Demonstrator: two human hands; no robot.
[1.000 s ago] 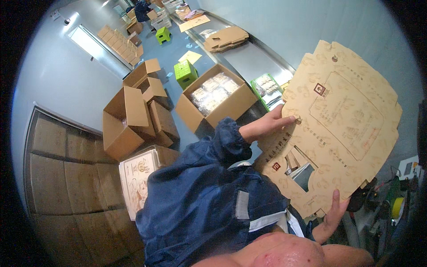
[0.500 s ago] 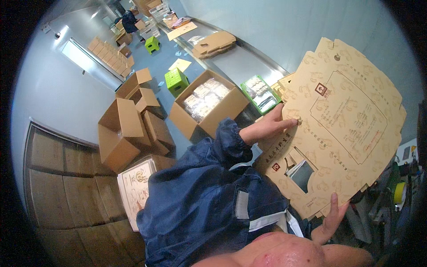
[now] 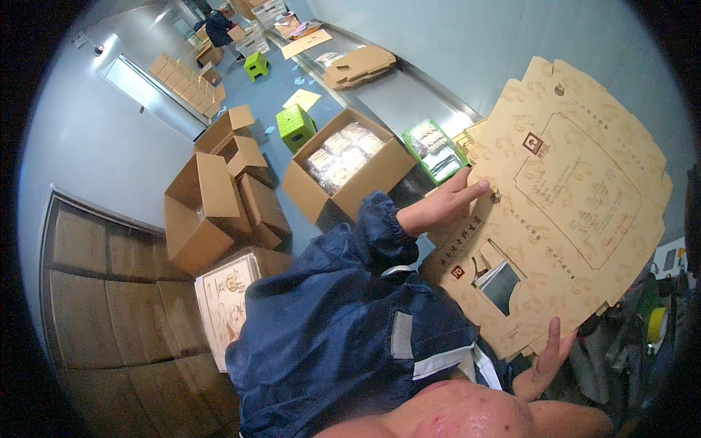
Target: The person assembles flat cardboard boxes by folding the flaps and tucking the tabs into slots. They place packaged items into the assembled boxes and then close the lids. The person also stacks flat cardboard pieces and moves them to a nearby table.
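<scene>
Well, hardly anything has changed: the left hand (image 3: 438, 209) and right hand (image 3: 546, 358) keep gripping the flat cardboard (image 3: 558, 219) between them, so it's still just held up. Its notched top edge sticks out past the left fingers toward the wall (image 3: 496, 44); there looks room to lift. A green tray (image 3: 420, 159) sits just beyond those fingers.

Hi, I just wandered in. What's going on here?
A person in a dark blue jacket is holding up a flat, printed tan cardboard blank with a cut-out window. The left hand grips its left edge, thumb on the printed face; the right hand is at its lower edge. Beyond them stand an open carton of clear-wrapped packs and a green tray. More flat cardboard lies on a metal bench.
</scene>
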